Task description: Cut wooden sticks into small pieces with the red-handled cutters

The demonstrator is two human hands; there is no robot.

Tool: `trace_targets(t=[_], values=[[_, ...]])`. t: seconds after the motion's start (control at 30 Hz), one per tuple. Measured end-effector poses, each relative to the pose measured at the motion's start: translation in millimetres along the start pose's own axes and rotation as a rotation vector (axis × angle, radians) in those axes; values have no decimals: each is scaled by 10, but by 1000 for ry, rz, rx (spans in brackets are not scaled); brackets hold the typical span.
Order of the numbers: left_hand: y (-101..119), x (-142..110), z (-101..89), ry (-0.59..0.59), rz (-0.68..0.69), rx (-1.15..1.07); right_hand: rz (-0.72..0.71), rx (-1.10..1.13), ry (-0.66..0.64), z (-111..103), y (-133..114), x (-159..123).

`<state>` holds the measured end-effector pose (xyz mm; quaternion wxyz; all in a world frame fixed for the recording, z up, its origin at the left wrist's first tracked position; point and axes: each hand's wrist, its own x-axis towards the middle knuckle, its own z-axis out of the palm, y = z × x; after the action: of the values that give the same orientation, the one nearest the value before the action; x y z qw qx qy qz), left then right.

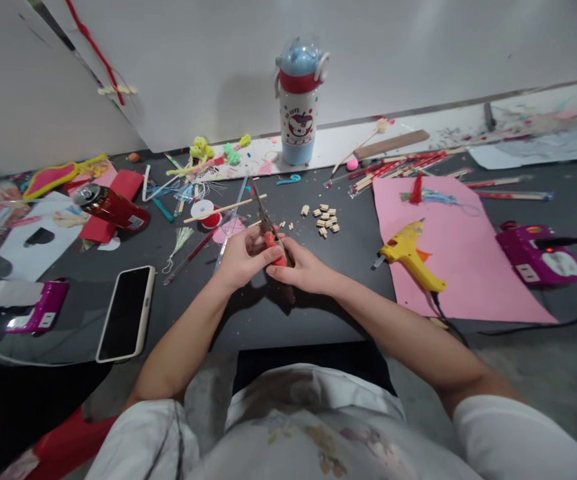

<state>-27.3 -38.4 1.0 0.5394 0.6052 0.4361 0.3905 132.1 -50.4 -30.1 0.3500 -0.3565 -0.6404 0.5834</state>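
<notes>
My left hand (246, 257) is closed around the red handle of a pair of shears (265, 217), its thumb lying along the handle. From the other side my right hand (306, 265) grips the same shears, thumb near the left thumb. The dark, narrow blades point away from me, and a dark end shows below the hands. My fingers hide part of the tool. Just right of the blades lies a cluster of small cut wooden pieces (326, 219). A thin wooden stick (223, 209) rests left of the blades, near a spool of red thread (207, 215).
A bottle (298, 113) stands at the back. On the right, a yellow glue gun (413, 253) lies on pink paper (478, 267), beside a purple power strip (538, 257) with a cable. To the left are a phone (126, 313) and a tilted red can (113, 208).
</notes>
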Motion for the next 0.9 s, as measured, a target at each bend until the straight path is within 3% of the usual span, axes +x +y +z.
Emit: trace_targets(t=[0.27, 0.37, 0.47, 0.57, 0.63, 0.8, 0.9], values=[[13, 41, -23, -22, -43, 40, 35, 40, -11, 1, -23, 16], [-8, 27, -61, 20, 28, 132, 113, 22, -9, -21, -78, -7], [21, -38, -151, 253, 254, 339, 167, -41, 18, -45, -129, -37], [93, -87, -283, 546, 498, 723, 179, -66, 17, -54, -167, -61], [130, -81, -365, 629, 600, 920, 182, -64, -4, -52, -192, -74], [122, -16, -461, 513, 613, 1113, 214, -71, -38, -49, -237, -97], [93, -4, -478, 512, 619, 1193, 220, -95, -65, -58, -248, -107]])
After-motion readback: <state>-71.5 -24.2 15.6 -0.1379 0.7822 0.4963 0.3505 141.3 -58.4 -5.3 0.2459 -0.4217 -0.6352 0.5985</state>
